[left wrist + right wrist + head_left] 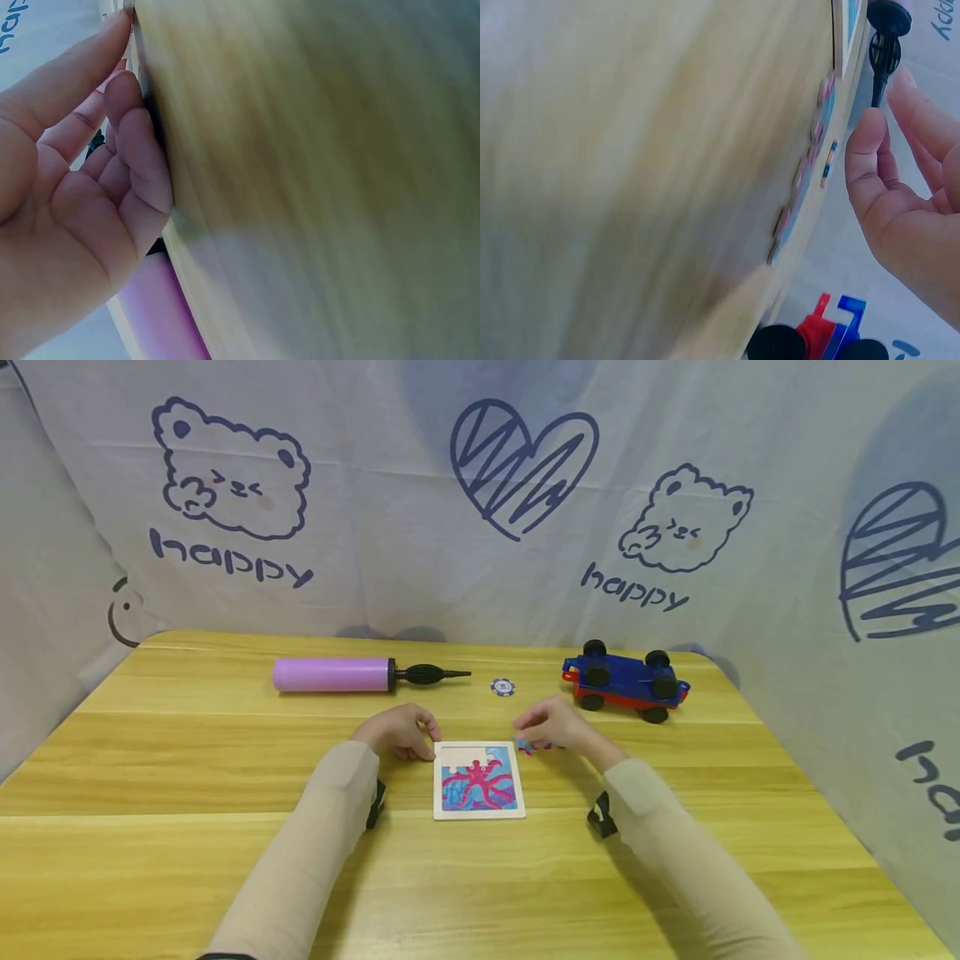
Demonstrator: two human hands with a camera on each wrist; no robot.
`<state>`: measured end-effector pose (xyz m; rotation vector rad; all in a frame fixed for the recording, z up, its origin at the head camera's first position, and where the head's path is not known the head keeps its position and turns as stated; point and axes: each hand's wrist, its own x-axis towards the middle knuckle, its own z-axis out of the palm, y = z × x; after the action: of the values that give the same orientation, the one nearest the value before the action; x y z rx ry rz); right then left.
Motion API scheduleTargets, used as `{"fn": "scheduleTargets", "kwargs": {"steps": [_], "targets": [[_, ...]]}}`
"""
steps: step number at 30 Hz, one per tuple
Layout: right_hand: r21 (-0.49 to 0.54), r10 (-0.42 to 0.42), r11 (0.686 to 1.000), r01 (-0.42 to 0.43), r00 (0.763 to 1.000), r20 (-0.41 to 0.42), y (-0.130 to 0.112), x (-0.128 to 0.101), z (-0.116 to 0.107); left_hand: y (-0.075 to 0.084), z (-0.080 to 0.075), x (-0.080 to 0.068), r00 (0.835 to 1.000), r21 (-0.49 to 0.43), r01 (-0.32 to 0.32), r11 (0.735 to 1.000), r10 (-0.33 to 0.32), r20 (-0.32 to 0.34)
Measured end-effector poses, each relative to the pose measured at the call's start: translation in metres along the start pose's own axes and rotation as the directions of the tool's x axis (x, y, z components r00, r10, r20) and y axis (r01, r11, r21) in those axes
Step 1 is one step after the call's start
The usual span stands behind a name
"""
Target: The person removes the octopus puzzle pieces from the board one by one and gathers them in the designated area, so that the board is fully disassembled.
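On the tabletop (480, 877), octopus puzzle (477, 789) is being touched near its far left corner by left hand (397, 730), fingers parted. Loose pieces (527, 747) are being hovered over by right hand (558, 727), fingers being held narrowly apart.

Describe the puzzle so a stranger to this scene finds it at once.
On the yellow wood-grain table, look between the person's left hand and right hand. The square, white-framed puzzle there shows a pink octopus on blue. Unlike the purple cylindrical pump and blue-and-red toy car beyond it, it is a framed picture, bare at its upper left.
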<state>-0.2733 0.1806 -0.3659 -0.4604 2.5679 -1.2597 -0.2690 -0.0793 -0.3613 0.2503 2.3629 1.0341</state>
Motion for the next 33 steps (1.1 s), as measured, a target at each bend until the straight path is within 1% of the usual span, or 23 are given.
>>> {"fn": "scheduleTargets", "kwargs": {"steps": [1, 2, 5, 8, 9, 18, 26, 33], "targets": [[0.009, -0.003, 1.000, 0.003, 1.000, 0.008, 0.000, 0.000, 0.002, 0.000, 0.000, 0.000, 1.000, 0.000, 0.001, 1.000, -0.001, 0.001], [0.040, -0.043, 0.998, 0.042, 0.999, 0.027, 0.009, 0.006, 0.004, 0.000, 0.000, 0.000, 1.000, 0.000, 0.001, 1.000, -0.001, 0.001], [0.093, -0.073, 0.993, 0.067, 0.995, 0.071, 0.010, 0.006, 0.009, 0.000, 0.001, 0.000, 1.000, 0.002, -0.002, 1.000, 0.002, 0.001], [0.100, -0.073, 0.993, 0.063, 0.993, 0.094, 0.008, 0.005, 0.014, 0.000, 0.001, -0.001, 1.000, 0.000, -0.005, 1.000, 0.005, -0.002], [0.075, -0.039, 0.997, 0.031, 0.995, 0.096, -0.002, 0.000, 0.016, 0.000, 0.001, -0.001, 1.000, 0.000, -0.006, 1.000, 0.006, -0.001], [-0.034, 0.016, 0.999, -0.011, 0.988, 0.156, -0.012, -0.002, 0.025, 0.001, 0.002, -0.001, 1.000, 0.000, -0.011, 1.000, 0.011, 0.002], [-0.120, 0.003, 0.993, 0.023, 0.978, 0.208, -0.019, -0.003, 0.025, 0.001, 0.001, -0.001, 1.000, 0.013, -0.013, 1.000, 0.013, 0.003], [-0.189, -0.024, 0.980, 0.064, 0.978, 0.208, -0.020, -0.001, 0.027, 0.001, -0.001, -0.001, 1.000, -0.005, -0.014, 1.000, 0.014, 0.008]]}}
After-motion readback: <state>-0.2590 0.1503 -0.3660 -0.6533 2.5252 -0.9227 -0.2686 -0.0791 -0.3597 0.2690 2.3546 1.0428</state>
